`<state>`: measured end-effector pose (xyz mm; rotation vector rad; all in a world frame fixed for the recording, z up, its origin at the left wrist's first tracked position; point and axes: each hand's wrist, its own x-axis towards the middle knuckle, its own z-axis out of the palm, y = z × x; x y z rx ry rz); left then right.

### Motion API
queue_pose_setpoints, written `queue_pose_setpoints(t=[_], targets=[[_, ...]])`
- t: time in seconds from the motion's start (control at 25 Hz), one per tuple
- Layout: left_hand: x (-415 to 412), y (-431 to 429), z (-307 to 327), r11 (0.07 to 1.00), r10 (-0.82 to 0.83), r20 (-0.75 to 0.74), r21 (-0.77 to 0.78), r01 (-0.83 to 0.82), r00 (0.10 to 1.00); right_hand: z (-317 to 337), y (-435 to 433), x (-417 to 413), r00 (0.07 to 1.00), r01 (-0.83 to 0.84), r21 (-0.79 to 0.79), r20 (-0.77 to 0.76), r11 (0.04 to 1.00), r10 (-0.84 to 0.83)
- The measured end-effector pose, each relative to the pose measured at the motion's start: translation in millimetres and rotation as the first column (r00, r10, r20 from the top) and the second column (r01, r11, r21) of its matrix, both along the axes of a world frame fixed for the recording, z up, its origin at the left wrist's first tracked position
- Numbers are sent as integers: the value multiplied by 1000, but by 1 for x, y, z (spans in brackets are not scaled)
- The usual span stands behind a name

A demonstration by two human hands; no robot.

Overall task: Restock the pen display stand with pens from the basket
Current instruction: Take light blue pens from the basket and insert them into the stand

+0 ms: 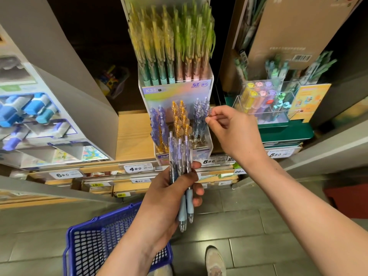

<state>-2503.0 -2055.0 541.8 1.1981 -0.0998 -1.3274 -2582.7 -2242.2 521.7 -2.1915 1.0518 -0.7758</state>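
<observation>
**A handful of pens held at the display stand**

At the far left a cardboard display (29,110) of blue and white items stands on the wooden shelf (133,136). White price labels (137,168) run along the shelf's front edge.

Below, on the grey tiled floor (249,212), sits a blue plastic basket (95,242), partly hidden behind the left forearm.

The left hand (169,198) is raised in front of the shelf edge. Its fingers (196,189) are curled round a bunch of pens (180,170), which point upright with their clear tops up and their pale blue grips hanging below the palm.

Just behind the bunch stands the display stand (179,90). Its tall back tier is packed with yellow and green pens. Its low front tier holds purple pens on the left, orange ones in the middle and clear bluish ones on the right.

The right hand (233,132) reaches to that right column. The tips of its thumb and forefinger are closed narrowly on the top of a clear pen (205,114) that stands in the stand.

Further right on the shelf is a clear plastic box (264,104) of pastel pens. A shoe (215,261) shows on the floor at the bottom.
</observation>
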Motion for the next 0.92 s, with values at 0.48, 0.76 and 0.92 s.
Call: queue_pose_setpoints(t=[0.48,0.76,0.92], targets=[[-4,-6,3,999,-42,85,-5,43,995,31,57,-34,978,-202,603,85,772,190],[-3,-5,0,999,-33,89,0,33,995,31,42,-35,898,-263,731,424,630,-117],[-5,-1,-3,999,-43,74,20,42,996,40,16,-33,794,-180,585,561,791,-234]])
